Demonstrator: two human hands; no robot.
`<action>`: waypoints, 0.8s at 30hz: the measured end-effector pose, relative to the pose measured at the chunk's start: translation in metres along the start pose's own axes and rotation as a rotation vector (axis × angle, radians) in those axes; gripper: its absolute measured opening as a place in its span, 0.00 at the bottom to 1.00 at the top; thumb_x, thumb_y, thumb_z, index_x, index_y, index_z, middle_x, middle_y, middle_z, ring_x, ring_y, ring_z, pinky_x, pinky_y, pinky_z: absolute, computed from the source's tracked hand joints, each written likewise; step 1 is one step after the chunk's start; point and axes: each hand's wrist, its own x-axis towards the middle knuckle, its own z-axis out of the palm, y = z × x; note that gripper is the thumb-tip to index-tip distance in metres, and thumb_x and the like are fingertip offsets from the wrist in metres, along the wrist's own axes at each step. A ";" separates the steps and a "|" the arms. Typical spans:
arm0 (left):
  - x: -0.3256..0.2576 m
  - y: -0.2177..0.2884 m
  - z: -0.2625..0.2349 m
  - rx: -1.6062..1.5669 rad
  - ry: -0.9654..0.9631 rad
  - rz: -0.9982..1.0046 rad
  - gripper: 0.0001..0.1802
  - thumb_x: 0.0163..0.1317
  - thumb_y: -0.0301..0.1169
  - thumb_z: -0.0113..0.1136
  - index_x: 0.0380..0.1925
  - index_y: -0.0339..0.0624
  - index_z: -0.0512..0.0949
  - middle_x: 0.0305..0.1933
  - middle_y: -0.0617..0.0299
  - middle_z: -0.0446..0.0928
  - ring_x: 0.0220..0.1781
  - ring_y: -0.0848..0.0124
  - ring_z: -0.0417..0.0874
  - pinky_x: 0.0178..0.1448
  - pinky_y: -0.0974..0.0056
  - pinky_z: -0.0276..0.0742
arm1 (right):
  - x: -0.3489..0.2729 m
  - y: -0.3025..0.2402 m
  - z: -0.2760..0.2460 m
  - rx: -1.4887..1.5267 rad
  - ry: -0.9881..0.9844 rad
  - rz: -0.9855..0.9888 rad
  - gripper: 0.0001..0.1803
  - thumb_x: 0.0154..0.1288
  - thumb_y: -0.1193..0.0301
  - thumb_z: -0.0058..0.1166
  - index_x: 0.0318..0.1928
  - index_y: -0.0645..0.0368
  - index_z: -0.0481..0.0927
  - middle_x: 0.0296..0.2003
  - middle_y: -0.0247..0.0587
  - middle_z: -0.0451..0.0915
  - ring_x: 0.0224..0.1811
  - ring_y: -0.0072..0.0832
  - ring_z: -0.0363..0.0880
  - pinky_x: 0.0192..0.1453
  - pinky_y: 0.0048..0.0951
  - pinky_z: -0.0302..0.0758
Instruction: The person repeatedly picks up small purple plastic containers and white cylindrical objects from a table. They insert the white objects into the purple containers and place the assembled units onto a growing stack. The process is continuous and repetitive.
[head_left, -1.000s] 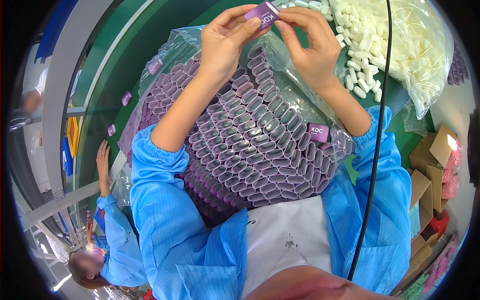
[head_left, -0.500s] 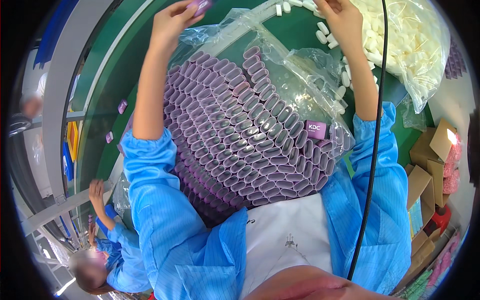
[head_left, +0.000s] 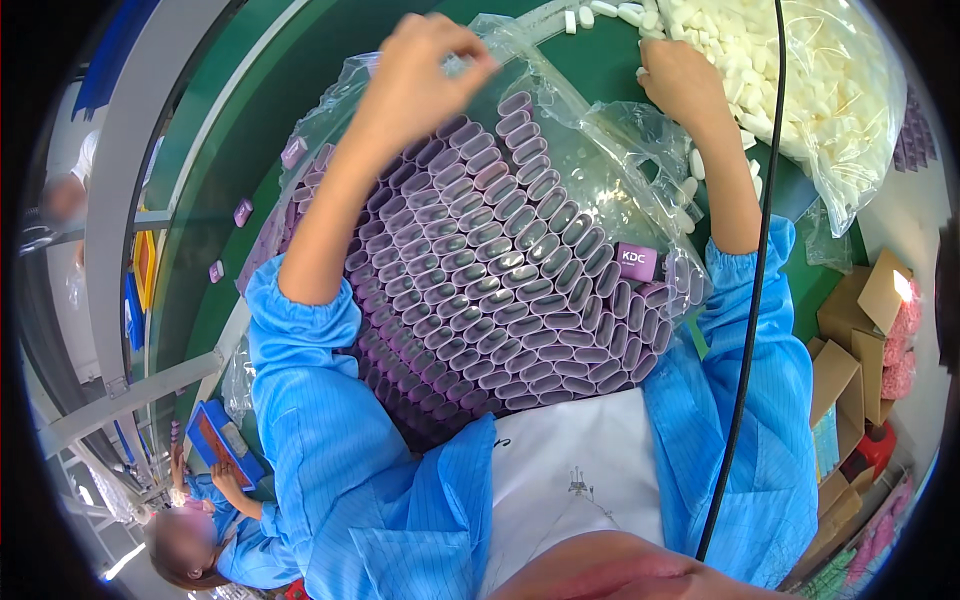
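Over the far-left part of the purple oval shells (head_left: 520, 235), which stand packed in rows with their hollow ends up, hovers my left hand (head_left: 425, 80). Its fingers are curved with a gap between thumb and forefinger, and nothing shows in them. My right hand (head_left: 682, 82) is at the far right beside a heap of white oblong pieces (head_left: 735, 60). Its fingers are closed, and a bit of white shows at the fingertips, mostly hidden. One closed purple box-like piece (head_left: 636, 262) lies on its side at the right of the rows.
Clear plastic sheeting (head_left: 590, 130) surrounds the shells. Purple pieces (head_left: 243, 211) lie on the green belt (head_left: 270, 85) at left. A black cable (head_left: 755, 280) hangs down the right side. Open cardboard boxes (head_left: 850, 330) stand at right. A co-worker (head_left: 215, 540) sits at lower left by a blue tray (head_left: 225, 445).
My left hand has swung right, over the shells, without the purple piece it held; a purple piece now lies on the belt's edge. My right hand has drawn slightly nearer.
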 end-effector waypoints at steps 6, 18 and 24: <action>0.004 0.027 0.015 -0.228 -0.380 -0.226 0.16 0.50 0.42 0.69 0.28 0.38 0.84 0.26 0.57 0.82 0.28 0.66 0.81 0.36 0.64 0.76 | 0.001 -0.004 0.006 0.089 0.010 -0.118 0.08 0.55 0.73 0.58 0.31 0.65 0.74 0.29 0.53 0.79 0.37 0.50 0.79 0.39 0.46 0.74; 0.003 0.016 0.008 -0.870 -0.110 -0.436 0.15 0.68 0.31 0.52 0.49 0.31 0.76 0.43 0.53 0.80 0.39 0.67 0.85 0.44 0.66 0.84 | -0.002 -0.036 -0.012 1.255 0.181 -0.143 0.09 0.62 0.75 0.57 0.42 0.65 0.79 0.34 0.39 0.81 0.36 0.22 0.80 0.42 0.24 0.76; -0.001 0.029 0.033 -1.194 0.049 -0.393 0.14 0.69 0.26 0.49 0.50 0.29 0.73 0.47 0.51 0.77 0.43 0.61 0.85 0.50 0.65 0.83 | -0.008 -0.048 -0.002 1.428 0.147 -0.196 0.11 0.61 0.75 0.60 0.44 0.66 0.79 0.38 0.40 0.82 0.41 0.22 0.81 0.47 0.23 0.77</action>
